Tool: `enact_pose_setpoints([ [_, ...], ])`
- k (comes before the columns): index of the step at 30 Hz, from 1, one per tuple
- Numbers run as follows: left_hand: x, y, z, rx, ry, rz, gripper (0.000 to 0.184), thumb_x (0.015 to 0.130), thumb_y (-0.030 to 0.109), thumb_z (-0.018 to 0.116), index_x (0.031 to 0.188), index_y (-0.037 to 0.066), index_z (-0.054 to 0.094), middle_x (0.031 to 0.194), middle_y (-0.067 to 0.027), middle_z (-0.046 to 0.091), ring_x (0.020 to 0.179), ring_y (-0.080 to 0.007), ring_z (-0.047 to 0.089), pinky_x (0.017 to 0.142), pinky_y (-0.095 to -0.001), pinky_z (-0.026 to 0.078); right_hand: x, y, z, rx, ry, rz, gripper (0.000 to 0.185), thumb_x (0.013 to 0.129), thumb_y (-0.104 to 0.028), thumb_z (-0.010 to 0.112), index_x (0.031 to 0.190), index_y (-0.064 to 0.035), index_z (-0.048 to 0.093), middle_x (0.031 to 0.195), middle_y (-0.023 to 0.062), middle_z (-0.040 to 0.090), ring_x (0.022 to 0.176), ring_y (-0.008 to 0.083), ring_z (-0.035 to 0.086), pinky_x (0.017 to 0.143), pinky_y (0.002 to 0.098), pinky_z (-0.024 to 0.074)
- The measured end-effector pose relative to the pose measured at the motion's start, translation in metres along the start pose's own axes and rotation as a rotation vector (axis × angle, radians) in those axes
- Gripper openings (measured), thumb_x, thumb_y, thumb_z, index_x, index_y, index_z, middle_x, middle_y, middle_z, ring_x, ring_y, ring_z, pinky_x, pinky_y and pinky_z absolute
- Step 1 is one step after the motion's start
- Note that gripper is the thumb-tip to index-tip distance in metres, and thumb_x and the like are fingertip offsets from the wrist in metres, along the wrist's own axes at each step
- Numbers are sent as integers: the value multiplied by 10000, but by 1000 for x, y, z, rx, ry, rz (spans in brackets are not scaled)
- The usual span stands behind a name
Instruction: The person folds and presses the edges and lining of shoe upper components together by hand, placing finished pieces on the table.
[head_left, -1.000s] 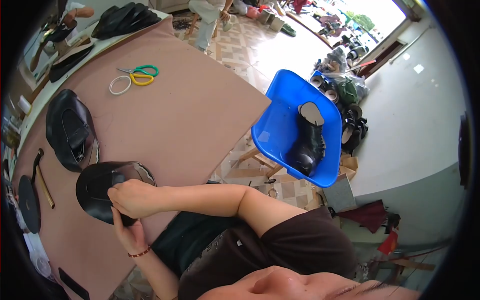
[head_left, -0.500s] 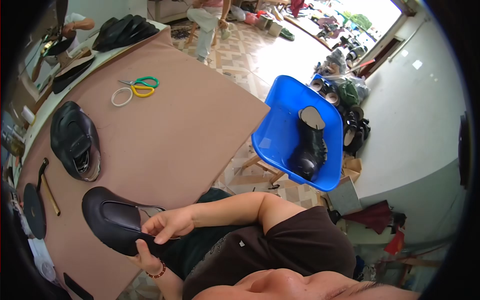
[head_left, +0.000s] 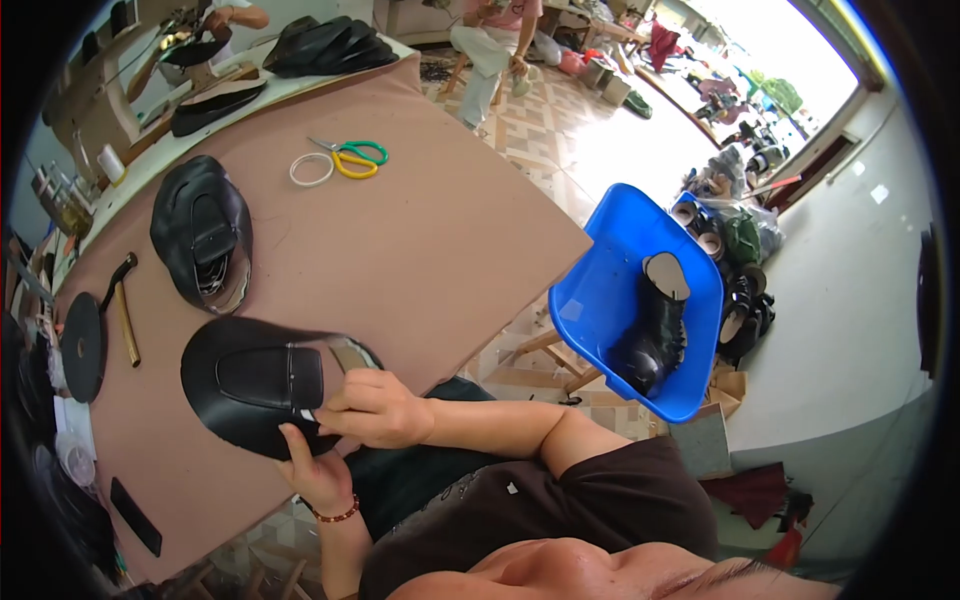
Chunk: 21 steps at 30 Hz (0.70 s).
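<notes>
The left hand [head_left: 320, 482] grips a black shoe upper [head_left: 235, 380] by its near edge, thumb on top — the right hand [head_left: 378, 408] pinches it farther along. Beyond on the table [head_left: 430, 230] lie another black upper [head_left: 205, 235], a hammer [head_left: 127, 325] and scissors [head_left: 357, 160] — a white ring [head_left: 311, 170] just beside them.

One head-worn camera is looking down from close above the wearer's bare hands [head_left: 372, 408]; its wide, round-edged view is covering the flat pinkish-brown table [head_left: 450, 240] beside them and reaching a bright open doorway [head_left: 790, 45] far to their upper right.
</notes>
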<state>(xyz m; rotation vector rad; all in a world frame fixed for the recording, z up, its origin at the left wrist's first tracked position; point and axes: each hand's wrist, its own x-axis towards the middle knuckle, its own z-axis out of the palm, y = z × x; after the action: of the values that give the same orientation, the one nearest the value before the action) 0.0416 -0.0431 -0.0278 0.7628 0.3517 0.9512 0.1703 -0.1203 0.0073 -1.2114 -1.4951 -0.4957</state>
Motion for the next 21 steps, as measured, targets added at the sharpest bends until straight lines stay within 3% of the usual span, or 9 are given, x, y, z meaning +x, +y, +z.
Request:
enact_pose_setpoints([
  [1, 1, 8, 11, -66, -4, -88, 250, 997, 150, 492, 1163, -30, 546, 1072, -86, 613, 945, -171, 595, 862, -315, 484, 0, 2, -1, -21, -6, -33, 253, 668, -50, 783, 894, -6, 678, 797, 61, 598, 625, 205, 549, 521, 300, 440],
  [3, 7, 4, -10, -7, -105, -160, 292, 948, 28, 529, 1235, -23, 504, 1174, -102, 579, 1022, -188, 590, 877, -335, 501, -3, 7, 6, 58, 0, 99, 255, 646, -66, 800, 867, -24, 678, 801, 72, 629, 656, 219, 590, 550, 324, 475],
  [5, 6, 17, -6, 95, -9, -243, 311, 899, -51, 552, 1207, -7, 532, 1117, -82, 606, 991, -173, 604, 877, -323, 500, -2, 0, 9, 152, -88, 460, 265, 669, -50, 804, 896, -30, 670, 801, 80, 627, 692, 214, 612, 599, 322, 512],
  [6, 5, 14, -5, 117, 26, -149, 306, 886, -57, 572, 1186, -3, 545, 1084, -68, 615, 964, -157, 606, 865, -303, 497, 4, -7, 13, 286, -36, 683, 253, 708, -21, 773, 927, -33, 646, 830, 84, 623, 706, 187, 618, 577, 305, 504],
  [7, 5, 7, -5, 144, 50, -49, 302, 872, -63, 593, 1165, 2, 557, 1051, -54, 624, 936, -142, 608, 853, -284, 494, 4, -2, 15, 222, -58, 608, 249, 719, 9, 759, 937, -35, 647, 847, 81, 626, 697, 156, 618, 564, 284, 503],
  [9, 7, 6, -9, 383, 100, 142, 283, 855, -67, 622, 1126, -4, 572, 1036, -37, 625, 913, -119, 600, 827, -253, 482, 4, 2, 16, 174, -137, 522, 240, 735, 6, 744, 949, -43, 646, 832, 78, 627, 660, 186, 623, 559, 289, 507],
  [11, 7, 11, -14, 355, -41, 173, 263, 854, -49, 638, 1109, -17, 582, 1047, -41, 624, 917, -110, 593, 810, -245, 477, 8, 5, 18, 110, -219, 416, 211, 751, -4, 731, 940, -42, 645, 823, 74, 628, 638, 204, 623, 546, 294, 506],
  [16, 1, 29, 1, 581, -21, 296, 141, 849, -43, 651, 990, -42, 644, 929, -61, 664, 821, -122, 619, 752, -243, 493, 29, -6, 14, -66, -341, 285, 165, 786, -51, 701, 930, -31, 623, 781, 64, 614, 599, 214, 613, 501, 296, 496],
  [21, -1, 30, -1, 656, -24, 258, 133, 849, -41, 649, 982, -46, 639, 919, -63, 663, 812, -128, 620, 744, -251, 496, 26, -10, 20, -280, -474, 151, 176, 782, -68, 675, 933, -30, 594, 753, 58, 592, 588, 190, 611, 456, 285, 486],
])
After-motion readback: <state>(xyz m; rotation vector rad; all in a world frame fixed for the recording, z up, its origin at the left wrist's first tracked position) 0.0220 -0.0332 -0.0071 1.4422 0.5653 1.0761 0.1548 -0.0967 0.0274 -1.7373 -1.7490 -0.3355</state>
